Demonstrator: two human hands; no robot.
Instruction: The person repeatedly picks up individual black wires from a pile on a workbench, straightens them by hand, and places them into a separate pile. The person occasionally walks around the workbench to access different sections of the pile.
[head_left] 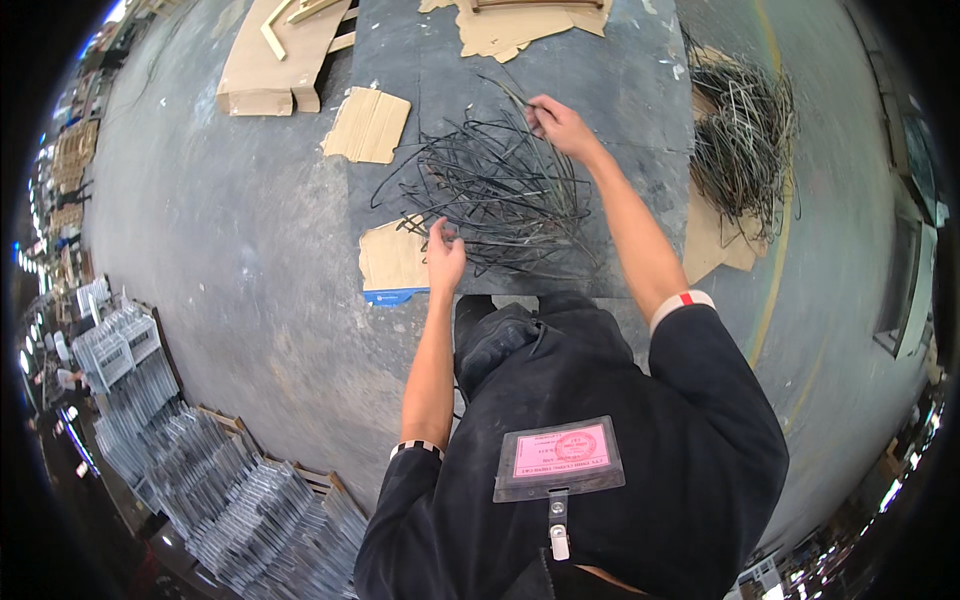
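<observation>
A tangled heap of thin dark metal wires (490,185), many with bent ends, lies in front of me on a grey sheet (640,190). At the heap's far right edge, my right hand (558,125) is closed, its fingers pinching a few wires that slant up past the fingertips. My left hand (446,258) is at the near left edge of the heap, beside the wire ends. Its thumb and forefinger are slightly apart and I see nothing held between them. Under the left part of the heap a torn cardboard piece (390,258) shows.
To the right, a second bundle of wires (740,140) lies on cardboard (708,250). More cardboard (368,125) is at the far left, with a larger sheet (275,60) bearing wooden strips beyond. Stacked grey metal frames (240,500) stand at the lower left.
</observation>
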